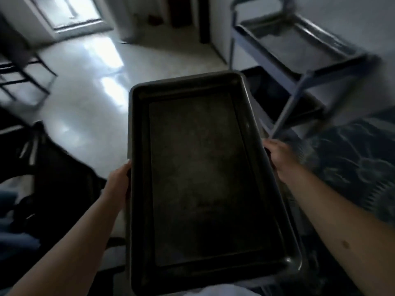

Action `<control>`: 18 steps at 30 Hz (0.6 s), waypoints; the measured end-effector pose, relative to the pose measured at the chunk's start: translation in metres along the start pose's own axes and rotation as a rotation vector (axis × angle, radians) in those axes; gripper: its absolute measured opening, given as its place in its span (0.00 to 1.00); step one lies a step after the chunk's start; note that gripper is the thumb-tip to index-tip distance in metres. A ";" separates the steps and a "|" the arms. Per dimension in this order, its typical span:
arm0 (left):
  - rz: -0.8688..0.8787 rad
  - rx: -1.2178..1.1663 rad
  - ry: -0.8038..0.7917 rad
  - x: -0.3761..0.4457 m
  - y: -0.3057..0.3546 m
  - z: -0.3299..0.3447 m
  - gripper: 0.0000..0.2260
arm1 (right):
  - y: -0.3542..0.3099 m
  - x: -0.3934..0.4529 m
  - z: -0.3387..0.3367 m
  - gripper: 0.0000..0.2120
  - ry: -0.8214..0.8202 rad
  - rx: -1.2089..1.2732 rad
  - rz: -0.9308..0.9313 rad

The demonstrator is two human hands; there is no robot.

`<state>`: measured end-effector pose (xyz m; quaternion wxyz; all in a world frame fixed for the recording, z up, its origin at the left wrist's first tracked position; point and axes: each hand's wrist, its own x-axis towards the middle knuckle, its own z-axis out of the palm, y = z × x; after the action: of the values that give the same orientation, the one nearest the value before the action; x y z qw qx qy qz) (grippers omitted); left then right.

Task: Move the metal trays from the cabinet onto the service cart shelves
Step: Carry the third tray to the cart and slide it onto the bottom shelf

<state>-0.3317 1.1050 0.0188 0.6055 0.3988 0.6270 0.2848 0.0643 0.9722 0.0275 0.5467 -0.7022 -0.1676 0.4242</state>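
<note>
A large dark metal tray (201,178) fills the middle of the view, held level in front of me, long side pointing away. My left hand (118,184) grips its left rim and my right hand (280,159) grips its right rim, fingers curled under the edges. The service cart (299,67), a blue-grey metal frame, stands at the upper right beyond the tray. Its top shelf carries a grey tray (292,39). A lower shelf (267,90) below it lies in dark shadow. The cabinet is out of view.
A shiny pale floor (89,86) spreads ahead with window glare. A dark chair (19,67) stands at the far left. Dark bags or clothing (53,167) lie at the left. A patterned blue fabric (352,157) covers something at the right.
</note>
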 end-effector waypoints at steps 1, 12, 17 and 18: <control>0.003 -0.072 0.023 -0.006 -0.002 -0.025 0.19 | -0.011 0.002 0.029 0.11 -0.060 -0.034 -0.020; -0.016 -0.214 0.298 -0.046 -0.047 -0.190 0.17 | -0.003 -0.035 0.200 0.09 -0.239 -0.277 -0.114; 0.005 -0.085 0.306 -0.015 -0.037 -0.212 0.15 | 0.022 -0.030 0.215 0.07 -0.173 -0.262 -0.074; 0.013 -0.058 0.298 -0.008 -0.032 -0.214 0.15 | 0.022 -0.026 0.217 0.10 -0.167 -0.262 -0.059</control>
<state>-0.5481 1.1081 0.0183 0.5153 0.3385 0.6989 0.3626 -0.1247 1.0819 0.0093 0.4469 -0.7246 -0.2867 0.4394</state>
